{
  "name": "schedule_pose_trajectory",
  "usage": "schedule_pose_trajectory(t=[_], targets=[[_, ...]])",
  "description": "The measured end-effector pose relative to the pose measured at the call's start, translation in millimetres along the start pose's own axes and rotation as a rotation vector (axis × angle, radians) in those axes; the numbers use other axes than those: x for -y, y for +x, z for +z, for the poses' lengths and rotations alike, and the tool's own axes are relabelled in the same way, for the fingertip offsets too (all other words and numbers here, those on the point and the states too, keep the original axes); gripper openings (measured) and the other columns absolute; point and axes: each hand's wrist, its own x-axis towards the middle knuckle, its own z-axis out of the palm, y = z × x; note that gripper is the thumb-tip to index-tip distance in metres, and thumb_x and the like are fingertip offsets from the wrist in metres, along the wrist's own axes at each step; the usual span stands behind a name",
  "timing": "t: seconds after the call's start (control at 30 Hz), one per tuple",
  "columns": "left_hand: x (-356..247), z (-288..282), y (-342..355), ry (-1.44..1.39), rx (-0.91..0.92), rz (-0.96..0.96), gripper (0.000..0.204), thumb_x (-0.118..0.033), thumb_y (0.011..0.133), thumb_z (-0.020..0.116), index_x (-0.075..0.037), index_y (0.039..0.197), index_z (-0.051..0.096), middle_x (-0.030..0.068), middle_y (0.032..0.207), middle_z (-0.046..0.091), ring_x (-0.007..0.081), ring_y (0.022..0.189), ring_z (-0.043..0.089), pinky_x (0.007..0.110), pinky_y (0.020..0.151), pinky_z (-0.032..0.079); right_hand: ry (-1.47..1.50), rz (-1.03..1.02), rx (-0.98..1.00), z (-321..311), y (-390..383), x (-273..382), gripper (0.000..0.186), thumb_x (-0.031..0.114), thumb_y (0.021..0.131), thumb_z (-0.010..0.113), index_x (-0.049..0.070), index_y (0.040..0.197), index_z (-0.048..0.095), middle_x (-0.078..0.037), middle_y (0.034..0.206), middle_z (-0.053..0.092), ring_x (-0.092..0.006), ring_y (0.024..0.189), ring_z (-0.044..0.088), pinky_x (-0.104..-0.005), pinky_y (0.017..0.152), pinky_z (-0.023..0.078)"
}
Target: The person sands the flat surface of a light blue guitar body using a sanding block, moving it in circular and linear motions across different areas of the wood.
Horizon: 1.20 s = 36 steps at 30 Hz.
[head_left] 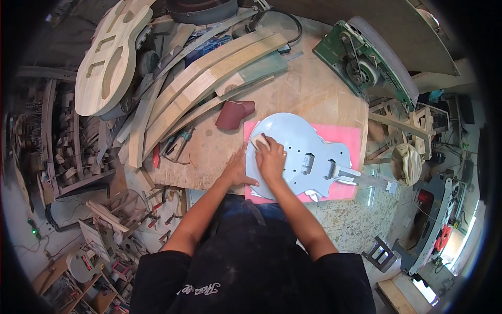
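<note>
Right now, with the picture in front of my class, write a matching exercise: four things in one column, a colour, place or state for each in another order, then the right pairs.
Column one
1. Guitar body
2. Right hand
3. Bent sheet
4. Left hand

Column two
A. Holding a small pale block
B. At the guitar's left edge
C. Pale blue, over a pink mat
D. Dark red

Pairs: 1-C; 2-A; 3-D; 4-B
</note>
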Motion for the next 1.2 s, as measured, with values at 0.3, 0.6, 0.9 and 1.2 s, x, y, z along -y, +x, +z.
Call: schedule_pose_trajectory(t=[0.3,0.6,0.9,1.2], targets=[[-3.0,-1.1,4.6,-0.060,-0.002,0.019,0.171,-0.060,0.046,0.099,0.005,0.165,-0.006,0.0301,0.173,0.008,0.0408,0.162,0.014,0.057,0.130,0.013,-0.084,0.256,-0.220,3.1,37.0,-36.2,0.035,0.021,0.090,0.072,0.019,0.125,0.074,-0.010,0.141,0.061,-0.0396,0.116,0.059,-0.0560,0.096,0.047],[5.9,1.9,0.6,-0.002,0.018,0.005,0.171,-0.062,0.048,0.097,0.005,0.165,-0.007,0.0300,0.173,0.006,0.0418,0.162,0.011,0.058,0.130,0.013,-0.115,0.251,-0.191,-29.6,69.2,-66.1,0.041,0.024,0.089,0.073,0.018,0.130,0.071,-0.012,0.138,0.062,-0.0380,0.118,0.059,-0.0557,0.096,0.047],[-0.5,0.8,3.0,0.007,0.024,-0.012,0.171,-0.059,0.047,0.098,0.005,0.165,-0.009,0.0285,0.173,0.010,0.0378,0.162,0.014,0.051,0.132,0.013,-0.058,0.005,-0.064,4.0,43.5,-38.8,0.037,0.027,0.088,0.073,0.023,0.124,0.075,-0.008,0.136,0.064,-0.0357,0.118,0.059,-0.0544,0.094,0.049],[2.4,2.8,-0.2,0.000,0.006,0.001,0.172,-0.059,0.047,0.098,0.005,0.165,-0.010,0.0298,0.172,0.013,0.0395,0.161,0.016,0.051,0.132,0.012,-0.060,0.020,0.026,15.0,36.7,8.6,0.041,0.025,0.085,0.072,0.022,0.125,0.075,-0.008,0.139,0.061,-0.0353,0.116,0.059,-0.0544,0.093,0.049]])
